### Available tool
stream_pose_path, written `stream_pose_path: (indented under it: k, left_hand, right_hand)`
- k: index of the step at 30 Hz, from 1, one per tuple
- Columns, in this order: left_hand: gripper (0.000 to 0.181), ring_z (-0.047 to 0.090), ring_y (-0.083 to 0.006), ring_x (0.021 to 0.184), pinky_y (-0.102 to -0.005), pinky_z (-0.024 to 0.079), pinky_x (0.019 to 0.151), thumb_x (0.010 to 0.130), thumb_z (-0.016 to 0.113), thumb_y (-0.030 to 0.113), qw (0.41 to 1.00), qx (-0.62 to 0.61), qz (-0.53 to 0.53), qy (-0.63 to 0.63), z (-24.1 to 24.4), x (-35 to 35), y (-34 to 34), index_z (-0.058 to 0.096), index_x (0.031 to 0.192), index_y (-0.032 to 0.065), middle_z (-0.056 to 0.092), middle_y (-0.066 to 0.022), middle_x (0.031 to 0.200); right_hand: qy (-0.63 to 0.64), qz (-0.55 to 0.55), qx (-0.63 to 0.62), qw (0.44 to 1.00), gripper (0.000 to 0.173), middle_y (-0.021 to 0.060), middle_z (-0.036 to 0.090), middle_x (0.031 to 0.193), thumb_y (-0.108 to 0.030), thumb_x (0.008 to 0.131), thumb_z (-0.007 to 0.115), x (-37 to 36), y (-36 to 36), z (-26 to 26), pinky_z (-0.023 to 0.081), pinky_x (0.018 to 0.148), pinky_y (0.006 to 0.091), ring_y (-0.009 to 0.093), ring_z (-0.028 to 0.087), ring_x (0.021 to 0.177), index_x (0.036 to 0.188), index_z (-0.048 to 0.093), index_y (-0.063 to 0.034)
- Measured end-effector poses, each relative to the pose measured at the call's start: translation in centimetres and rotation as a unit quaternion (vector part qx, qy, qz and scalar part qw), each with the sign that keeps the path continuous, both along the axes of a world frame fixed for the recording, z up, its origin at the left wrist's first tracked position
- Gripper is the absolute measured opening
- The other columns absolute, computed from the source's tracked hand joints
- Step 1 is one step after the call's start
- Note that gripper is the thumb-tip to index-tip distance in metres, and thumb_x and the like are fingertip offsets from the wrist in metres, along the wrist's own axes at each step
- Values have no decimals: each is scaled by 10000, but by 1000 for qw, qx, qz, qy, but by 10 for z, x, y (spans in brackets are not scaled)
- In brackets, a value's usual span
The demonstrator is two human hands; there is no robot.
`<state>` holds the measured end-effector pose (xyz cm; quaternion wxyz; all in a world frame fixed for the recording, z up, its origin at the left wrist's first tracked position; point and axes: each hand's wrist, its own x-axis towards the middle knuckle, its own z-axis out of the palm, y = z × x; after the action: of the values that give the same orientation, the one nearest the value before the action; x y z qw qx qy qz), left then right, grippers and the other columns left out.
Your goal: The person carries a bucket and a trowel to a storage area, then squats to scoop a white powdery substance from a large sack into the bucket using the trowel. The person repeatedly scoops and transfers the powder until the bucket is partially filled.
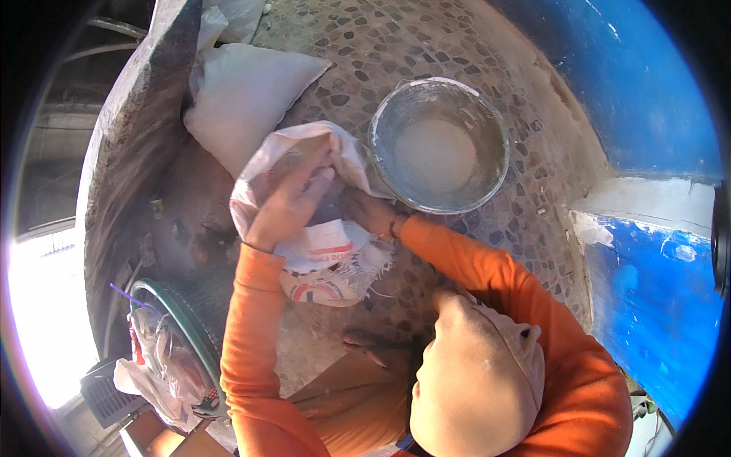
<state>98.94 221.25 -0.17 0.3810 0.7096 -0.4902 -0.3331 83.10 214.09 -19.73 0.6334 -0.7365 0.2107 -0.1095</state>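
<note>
A white woven sack [320, 263] with red and dark print and a frayed edge stands with its mouth spread before me. My left hand [297, 200] is inside the mouth, its fingers near the far inner wall; blur hides what they hold. At the right side of the mouth, my right hand [368, 212] grips the sack's edge, its fingertips in shadow. Just beyond that hand, a round bucket [381, 171] with a crusted rim stands on the floor. Pale grey powdery material [437, 151] covers its bottom.
A full white sack [245, 97] leans by a curved rough wall [131, 114] at left. A green-rimmed mesh basket [191, 331] holds plastic bags near a cardboard box [160, 437]. My bent knee [474, 371] is at lower right. The pebbled floor [394, 45] meets a blue wall [651, 97].
</note>
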Motion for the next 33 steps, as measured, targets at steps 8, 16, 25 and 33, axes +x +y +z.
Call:
stream_pose_path:
  k: [8,16,25,33]
  left_hand:
    - [302,659,-210,990,-346,491,890,1014,606,198,989,143,-15,-25,66,6,16,633,1248,8,701,-136,1113]
    - [548,546,-402,1251,-467,449,1080,850,730,141,953,63,-107,-276,10,-8,58,604,1382,108,548,-189,1405]
    - [360,578,-408,1186,-491,489,1011,916,600,148,905,174,-104,-375,-11,-24,61,606,1270,81,592,-192,1231]
    - [298,604,-424,1139,-495,474,1015,929,595,123,930,78,106,-343,-49,23,74,621,1217,47,649,-227,1198]
  right_hand:
    - [-51,66,-34,996,325,257,687,1136,-233,973,603,-23,-10,51,513,904,475,421,661,1053,1211,647,-17]
    - [3,121,-107,987,316,252,709,963,-256,951,627,-21,-15,128,530,792,494,432,689,912,1182,668,-44]
    - [6,165,-62,984,350,264,685,1030,-257,953,617,-34,8,107,516,841,462,440,654,992,1184,627,5]
    - [29,143,-71,987,413,232,705,1083,-289,966,625,-57,-1,109,525,885,437,383,683,1030,1263,619,-2]
